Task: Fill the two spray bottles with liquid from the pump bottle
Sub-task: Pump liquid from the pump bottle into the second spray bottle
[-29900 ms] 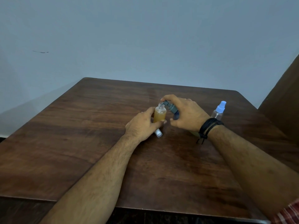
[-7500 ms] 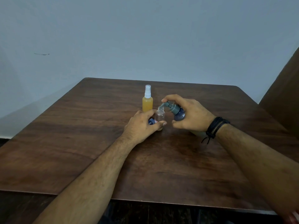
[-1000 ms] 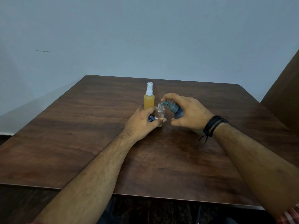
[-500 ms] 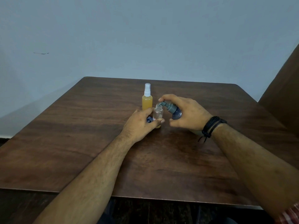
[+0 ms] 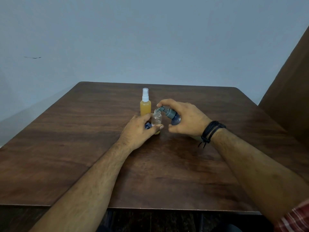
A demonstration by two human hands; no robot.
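On the dark brown wooden desk [image 5: 83,148], the small clear plastic spray bottle with its top off [image 5: 156,118] stands upright near the middle, its long axis vertical and its open neck facing up. It holds only a shallow layer of amber liquid at the bottom. The left hand [image 5: 138,131] grips its lower body from about eight o'clock, thumb and fingers [image 5: 158,126] curled round it; a blue piece [image 5: 147,126], probably its removed spray top, sits tucked under that hand.

The right hand [image 5: 185,120] comes in from about three o'clock and holds the dark blue pump bottle with the grey pump head [image 5: 172,115] tilted, its long axis leaning toward ten o'clock. The fingers wrap the body, and the forefinger lies curled over the pump head. The nozzle tip sits just over the open neck, touching or nearly so; I cannot tell which.

That alignment is what the next press turns on: the nozzle must stay directly above the narrow mouth, or the liquid will likely run down the outside.

At about eleven o'clock from the open bottle, just beside it, stands the second spray bottle, amber-filled with a white sprayer cap [image 5: 145,104], apparently already done.
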